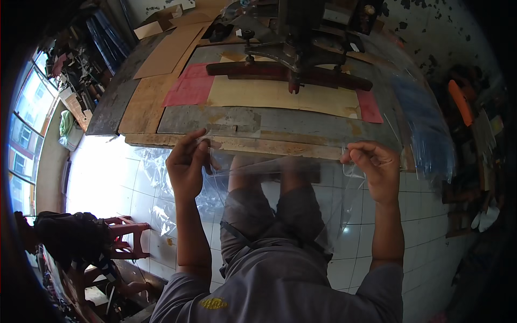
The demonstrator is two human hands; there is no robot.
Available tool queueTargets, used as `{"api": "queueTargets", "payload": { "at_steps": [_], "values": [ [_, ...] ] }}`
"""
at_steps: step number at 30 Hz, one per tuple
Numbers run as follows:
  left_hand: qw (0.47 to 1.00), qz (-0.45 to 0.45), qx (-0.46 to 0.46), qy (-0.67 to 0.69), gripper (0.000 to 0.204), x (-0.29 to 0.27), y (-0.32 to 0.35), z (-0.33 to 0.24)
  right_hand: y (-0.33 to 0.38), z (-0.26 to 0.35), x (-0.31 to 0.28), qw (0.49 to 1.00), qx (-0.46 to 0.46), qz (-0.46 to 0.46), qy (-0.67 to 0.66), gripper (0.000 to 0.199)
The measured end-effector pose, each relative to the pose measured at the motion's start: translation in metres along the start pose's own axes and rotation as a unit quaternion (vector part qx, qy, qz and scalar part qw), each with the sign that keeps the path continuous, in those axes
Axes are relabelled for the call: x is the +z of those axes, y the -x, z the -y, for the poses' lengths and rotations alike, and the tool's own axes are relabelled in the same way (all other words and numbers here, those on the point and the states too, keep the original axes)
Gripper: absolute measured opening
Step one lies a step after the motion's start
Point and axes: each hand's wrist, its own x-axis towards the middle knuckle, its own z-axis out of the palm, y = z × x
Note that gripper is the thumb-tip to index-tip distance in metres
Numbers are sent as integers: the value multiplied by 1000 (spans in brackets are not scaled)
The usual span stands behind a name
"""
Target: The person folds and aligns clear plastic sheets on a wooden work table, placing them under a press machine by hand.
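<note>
A clear plastic sheet [280,164] is stretched between my two hands at the near edge of the worktable. My left hand [187,164] pinches its left corner, thumb against fingers. At the other corner my right hand [374,167] holds the sheet the same way. The sheet hangs down in front of my legs, and its lower end is hard to make out. Beyond it, a dark red press bar [258,70] on a black metal frame sits over a pale yellow sheet [280,96] with pink pieces [188,86] at its ends.
Brown cardboard [172,51] lies on the table's far left. Bluish plastic sheets [423,124] drape over its right side. Crumpled clear plastic [159,177] hangs by the left front edge. A red stool [129,237] stands on the tiled floor, beside another person at lower left.
</note>
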Motion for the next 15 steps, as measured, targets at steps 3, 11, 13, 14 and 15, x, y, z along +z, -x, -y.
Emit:
{"api": "queueTargets", "payload": {
  "at_steps": [3,11,13,14,15],
  "values": [
    [1000,-8,-7,-8,31,0,1,1,2,4,4,999,0,-29,17,16],
    [1000,2,-11,23,31,-3,2,4,0,10,6,997,11,-61,51,25],
    [1000,1,-10,24,31,-3,2,6,-1,12,7,996,14,-59,60,26],
    [1000,0,-9,24,30,-4,2,6,-1,12,7,996,17,-58,70,28],
    [1000,1,-9,24,30,-3,2,6,-1,12,5,996,18,-58,70,28]
  ]
}}
